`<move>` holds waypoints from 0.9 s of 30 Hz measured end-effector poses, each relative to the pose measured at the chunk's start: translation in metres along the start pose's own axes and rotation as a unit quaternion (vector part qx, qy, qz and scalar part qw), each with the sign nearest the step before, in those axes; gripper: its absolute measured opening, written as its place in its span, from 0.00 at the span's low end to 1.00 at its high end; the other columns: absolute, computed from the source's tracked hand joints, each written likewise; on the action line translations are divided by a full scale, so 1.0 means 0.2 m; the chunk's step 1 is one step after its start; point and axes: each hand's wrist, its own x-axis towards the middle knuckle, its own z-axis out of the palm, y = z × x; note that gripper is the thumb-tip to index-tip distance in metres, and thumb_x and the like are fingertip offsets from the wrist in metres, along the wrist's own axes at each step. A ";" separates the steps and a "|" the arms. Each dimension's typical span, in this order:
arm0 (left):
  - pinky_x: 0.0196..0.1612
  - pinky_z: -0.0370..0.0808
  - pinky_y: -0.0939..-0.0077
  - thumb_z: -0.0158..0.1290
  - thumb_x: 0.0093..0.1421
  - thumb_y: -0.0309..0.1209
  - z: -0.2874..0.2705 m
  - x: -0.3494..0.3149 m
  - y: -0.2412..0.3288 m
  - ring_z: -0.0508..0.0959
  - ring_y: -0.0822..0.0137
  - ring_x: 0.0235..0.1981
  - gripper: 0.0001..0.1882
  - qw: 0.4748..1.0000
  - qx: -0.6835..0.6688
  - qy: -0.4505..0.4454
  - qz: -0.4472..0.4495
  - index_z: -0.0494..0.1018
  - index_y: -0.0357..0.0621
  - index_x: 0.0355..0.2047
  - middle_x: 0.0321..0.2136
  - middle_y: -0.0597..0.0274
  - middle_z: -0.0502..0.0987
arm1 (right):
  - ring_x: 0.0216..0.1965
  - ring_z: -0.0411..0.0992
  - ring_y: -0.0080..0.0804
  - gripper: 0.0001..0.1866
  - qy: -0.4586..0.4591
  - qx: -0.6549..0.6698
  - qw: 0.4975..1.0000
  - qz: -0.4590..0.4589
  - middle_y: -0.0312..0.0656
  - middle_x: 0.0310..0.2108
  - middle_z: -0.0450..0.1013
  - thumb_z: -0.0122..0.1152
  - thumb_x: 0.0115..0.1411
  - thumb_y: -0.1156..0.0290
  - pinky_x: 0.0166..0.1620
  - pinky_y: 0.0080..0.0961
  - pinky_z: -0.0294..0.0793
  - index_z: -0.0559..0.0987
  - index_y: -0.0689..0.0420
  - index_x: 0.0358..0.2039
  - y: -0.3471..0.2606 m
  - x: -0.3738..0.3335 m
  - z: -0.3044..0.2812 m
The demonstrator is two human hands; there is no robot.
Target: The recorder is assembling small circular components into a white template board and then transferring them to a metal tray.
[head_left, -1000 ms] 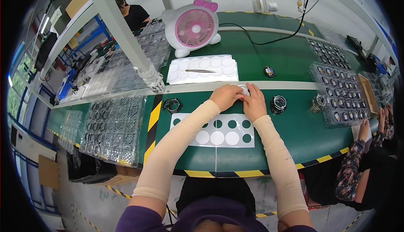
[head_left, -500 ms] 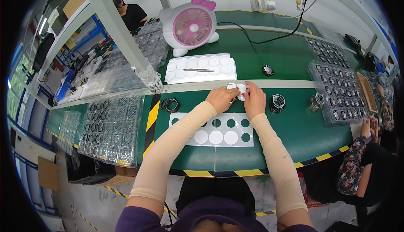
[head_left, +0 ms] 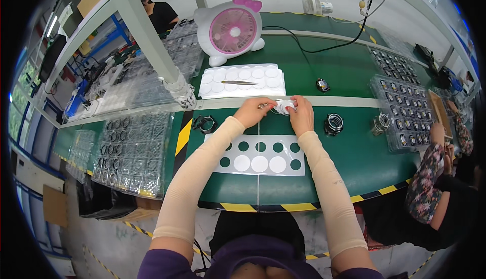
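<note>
A small white round piece (head_left: pixel 283 108) is held up above the far edge of the near green work surface. My right hand (head_left: pixel 302 114) grips it from the right, thumb and fingers closed on it. From the left, my left hand (head_left: pixel 253 111) pinches at its edge, where a thin white curl shows; finer detail is too small to make out. Below my hands lies a white sticker sheet (head_left: pixel 299 153) with round cut-outs; several white discs remain on it and the other holes show green. A black ring-shaped part (head_left: pixel 205 124) lies left of my hands, and stacked black rings (head_left: pixel 333 124) stand to the right.
Tweezers (head_left: pixel 240 82) rest on a stack of white disc sheets (head_left: pixel 277 89), with a pink and grey fan (head_left: pixel 232 31) behind. Clear trays of rings (head_left: pixel 134 152) lie left; trays of small parts (head_left: pixel 407 112) lie right. A metal post (head_left: pixel 152 36) rises at left. A co-worker's sleeve (head_left: pixel 426 183) is at right.
My left hand has drawn back to the left, away from my right hand, so more of the white piece shows between them. The co-worker's arm at right has moved.
</note>
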 end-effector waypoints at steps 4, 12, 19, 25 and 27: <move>0.35 0.71 0.78 0.50 0.55 0.28 -0.06 -0.14 0.01 0.74 0.70 0.31 0.08 0.979 0.057 0.137 0.142 0.74 0.42 0.35 0.36 0.63 0.76 | 0.43 0.64 0.43 0.20 0.069 -0.056 0.996 -0.034 0.43 0.39 0.66 0.62 0.43 0.77 0.44 0.34 0.64 0.71 0.54 0.40 -0.06 -0.02 -0.04; 0.30 0.71 0.70 0.58 0.46 0.42 0.07 -0.47 0.02 0.73 0.60 0.29 0.15 0.923 0.361 0.041 0.126 0.69 0.47 0.26 0.26 0.62 0.69 | 0.49 0.61 0.45 0.23 -0.073 -0.062 0.974 -0.204 0.47 0.45 0.65 0.63 0.47 0.66 0.48 0.35 0.64 0.70 0.58 0.44 -0.29 -0.27 -0.32; 0.30 0.71 0.70 0.59 0.44 0.43 0.11 -0.50 -0.03 0.73 0.62 0.29 0.16 0.925 0.354 0.062 0.123 0.68 0.49 0.26 0.26 0.63 0.68 | 0.47 0.66 0.43 0.37 -0.467 -0.071 0.879 0.068 0.48 0.53 0.62 0.64 0.45 0.69 0.48 0.31 0.65 0.59 0.50 0.57 -0.47 -0.33 -0.47; 0.31 0.70 0.71 0.59 0.43 0.45 0.10 -0.53 -0.02 0.72 0.62 0.31 0.17 0.939 0.320 0.046 0.121 0.69 0.49 0.26 0.27 0.64 0.68 | 0.52 0.63 0.39 0.40 -0.461 0.193 0.866 -0.022 0.47 0.54 0.61 0.60 0.46 0.79 0.54 0.26 0.61 0.56 0.47 0.60 -0.37 -0.36 -0.41; 0.31 0.70 0.71 0.59 0.43 0.45 0.08 -0.53 -0.02 0.71 0.62 0.31 0.18 0.937 0.324 0.045 0.121 0.69 0.49 0.27 0.27 0.64 0.68 | 0.51 0.64 0.39 0.35 -0.469 0.224 0.854 -0.030 0.46 0.54 0.62 0.59 0.47 0.79 0.53 0.26 0.61 0.61 0.49 0.57 -0.38 -0.37 -0.43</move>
